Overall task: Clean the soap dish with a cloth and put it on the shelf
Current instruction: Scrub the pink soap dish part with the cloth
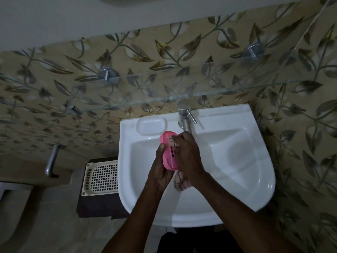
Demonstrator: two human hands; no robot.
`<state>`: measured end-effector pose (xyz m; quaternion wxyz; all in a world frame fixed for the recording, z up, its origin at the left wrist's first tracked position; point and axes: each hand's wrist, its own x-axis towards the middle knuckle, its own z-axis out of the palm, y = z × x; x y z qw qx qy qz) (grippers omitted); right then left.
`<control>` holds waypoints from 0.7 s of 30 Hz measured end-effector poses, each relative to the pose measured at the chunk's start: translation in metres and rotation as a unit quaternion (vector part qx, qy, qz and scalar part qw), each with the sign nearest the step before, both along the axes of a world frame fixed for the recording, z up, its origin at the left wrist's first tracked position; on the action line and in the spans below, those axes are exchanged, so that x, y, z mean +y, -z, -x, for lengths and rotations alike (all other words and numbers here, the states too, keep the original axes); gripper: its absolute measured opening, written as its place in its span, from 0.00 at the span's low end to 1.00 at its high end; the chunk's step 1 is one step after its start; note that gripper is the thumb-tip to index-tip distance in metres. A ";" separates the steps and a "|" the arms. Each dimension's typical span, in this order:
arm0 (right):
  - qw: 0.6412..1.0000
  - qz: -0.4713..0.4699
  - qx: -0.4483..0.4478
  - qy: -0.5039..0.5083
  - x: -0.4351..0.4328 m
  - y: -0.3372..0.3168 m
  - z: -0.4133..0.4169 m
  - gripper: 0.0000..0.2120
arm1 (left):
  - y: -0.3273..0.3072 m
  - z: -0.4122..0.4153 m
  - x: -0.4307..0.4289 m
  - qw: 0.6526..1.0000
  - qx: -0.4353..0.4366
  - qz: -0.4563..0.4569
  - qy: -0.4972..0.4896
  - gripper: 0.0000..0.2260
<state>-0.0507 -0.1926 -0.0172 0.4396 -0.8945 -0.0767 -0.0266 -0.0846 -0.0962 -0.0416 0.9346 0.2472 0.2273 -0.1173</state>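
A pink plastic soap dish [168, 154] with a slotted inner tray is held over the white sink [228, 161]. My left hand [161, 170] grips it from below and the left, thumb on its rim. My right hand [187, 154] presses a patterned cloth [179, 181] against the dish's inside; the cloth's loose end hangs under my right wrist. Above the sink a clear glass shelf [145, 103] runs along the leaf-patterned wall on two metal brackets, and nothing stands on it.
A steel tap [185, 115] rises at the back of the sink, just beyond my right hand. A moulded soap recess [151, 126] lies left of it. A cream perforated basket [102, 175] sits on a dark box left of the sink. A metal pipe [52, 159] juts from the wall.
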 end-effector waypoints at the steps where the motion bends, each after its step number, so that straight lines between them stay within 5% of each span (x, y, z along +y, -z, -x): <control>1: 1.000 0.011 0.019 0.006 -0.002 -0.001 -0.007 0.09 | 0.000 -0.002 0.001 1.000 -0.005 -0.017 -0.008 0.42; 5: 0.997 0.063 0.037 -0.025 -0.008 0.004 0.030 0.12 | 0.004 -0.005 0.005 0.998 0.014 -0.012 -0.052 0.47; 10: 0.995 -0.079 0.036 -0.052 -0.006 -0.004 0.055 0.13 | 0.011 0.000 0.004 0.999 0.030 -0.021 -0.023 0.45; 15: 0.992 -0.113 0.054 0.025 -0.006 -0.015 0.024 0.06 | 0.005 0.012 0.002 0.999 0.016 -0.003 0.047 0.33; 21: 0.988 -0.138 0.013 0.075 -0.025 -0.031 0.018 0.09 | 0.008 0.012 0.035 0.970 -0.020 -0.233 0.067 0.33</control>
